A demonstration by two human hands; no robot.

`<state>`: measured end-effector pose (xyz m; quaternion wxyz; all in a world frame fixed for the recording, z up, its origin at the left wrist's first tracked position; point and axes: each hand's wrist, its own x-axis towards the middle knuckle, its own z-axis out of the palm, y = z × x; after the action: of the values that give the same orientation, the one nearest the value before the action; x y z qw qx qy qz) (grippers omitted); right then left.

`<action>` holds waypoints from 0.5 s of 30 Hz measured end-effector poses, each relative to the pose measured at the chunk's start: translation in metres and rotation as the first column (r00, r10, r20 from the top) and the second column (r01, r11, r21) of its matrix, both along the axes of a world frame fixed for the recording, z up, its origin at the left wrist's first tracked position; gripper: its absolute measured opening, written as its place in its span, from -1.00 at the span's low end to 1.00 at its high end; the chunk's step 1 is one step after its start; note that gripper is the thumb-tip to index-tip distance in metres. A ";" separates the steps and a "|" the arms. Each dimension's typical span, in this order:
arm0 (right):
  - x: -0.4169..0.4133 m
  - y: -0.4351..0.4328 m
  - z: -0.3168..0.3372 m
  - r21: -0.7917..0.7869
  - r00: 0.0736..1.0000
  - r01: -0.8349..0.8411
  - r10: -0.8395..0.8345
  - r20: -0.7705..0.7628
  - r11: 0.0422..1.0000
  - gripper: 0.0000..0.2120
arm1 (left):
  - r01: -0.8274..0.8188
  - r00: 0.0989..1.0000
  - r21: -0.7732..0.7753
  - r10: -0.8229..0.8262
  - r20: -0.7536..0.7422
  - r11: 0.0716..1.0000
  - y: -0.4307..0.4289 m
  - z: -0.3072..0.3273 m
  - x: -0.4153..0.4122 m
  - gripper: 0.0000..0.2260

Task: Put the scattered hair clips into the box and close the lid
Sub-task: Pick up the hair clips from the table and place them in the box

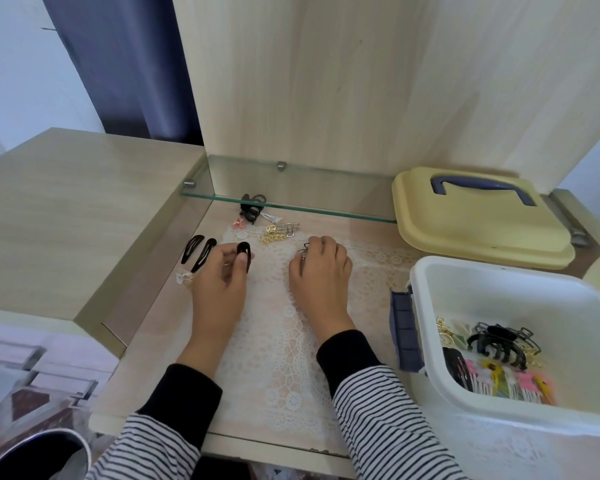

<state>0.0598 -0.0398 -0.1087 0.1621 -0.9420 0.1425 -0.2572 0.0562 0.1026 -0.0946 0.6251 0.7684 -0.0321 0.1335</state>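
Observation:
My left hand (222, 275) pinches a black snap clip (245, 256) just above the lace mat. My right hand (321, 268) curls its fingers round a small metal claw clip (302, 251) on the mat. Two more black snap clips (199, 253) lie left of my left hand, and a pale bow clip (183, 276) sits below them. Farther back lie gold clips (271, 235), a silver oval clip (288, 228), a pink clip (238, 223) and a black claw clip (252, 206). The white box (430, 282) stands open at the right with several clips inside. Its yellow lid (478, 223) lies behind it.
A glass shelf (291, 199) juts out over the back of the desk, just above the black claw clip. A raised wooden cabinet top (66, 209) borders the desk on the left. The box's blue latch (404, 330) hangs on its left side.

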 end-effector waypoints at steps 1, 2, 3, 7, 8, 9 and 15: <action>0.000 0.000 0.001 -0.007 1.000 0.003 -0.003 0.005 1.000 -0.75 | -0.017 1.000 -0.024 0.017 -0.015 1.000 0.000 0.001 0.000 -0.89; 0.000 0.000 0.001 -0.013 1.000 0.002 -0.002 0.007 1.000 -0.77 | -0.031 0.999 -0.046 0.030 -0.029 0.998 0.000 0.002 0.000 -0.87; 0.000 0.001 0.002 -0.017 1.000 -0.003 0.003 0.013 1.000 -0.79 | -0.040 0.999 -0.059 0.038 -0.039 0.997 0.000 0.002 0.000 -0.85; -0.003 0.004 0.004 -0.045 0.998 -0.037 0.039 0.056 0.998 -0.84 | -0.036 0.998 -0.046 0.034 -0.060 0.998 0.002 0.002 0.001 -0.74; -0.004 0.004 0.005 -0.065 0.997 -0.041 0.045 0.060 0.997 -0.84 | -0.035 0.998 -0.045 0.032 -0.063 0.998 0.003 0.003 0.001 -0.73; -0.004 0.005 0.006 -0.088 0.997 -0.041 0.047 0.061 0.995 -0.83 | -0.034 0.998 -0.043 0.031 -0.062 0.999 0.003 0.003 0.001 -0.73; -0.016 0.015 0.015 -0.009 0.993 -0.106 0.107 0.040 0.994 -0.73 | -0.002 1.000 -0.038 0.001 -0.019 0.999 0.003 0.005 -0.003 -0.77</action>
<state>0.0442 -0.0252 -0.0937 0.1751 -0.9433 0.0878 -0.2679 0.0531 0.1057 -0.0896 0.6396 0.7577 -0.0230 0.1273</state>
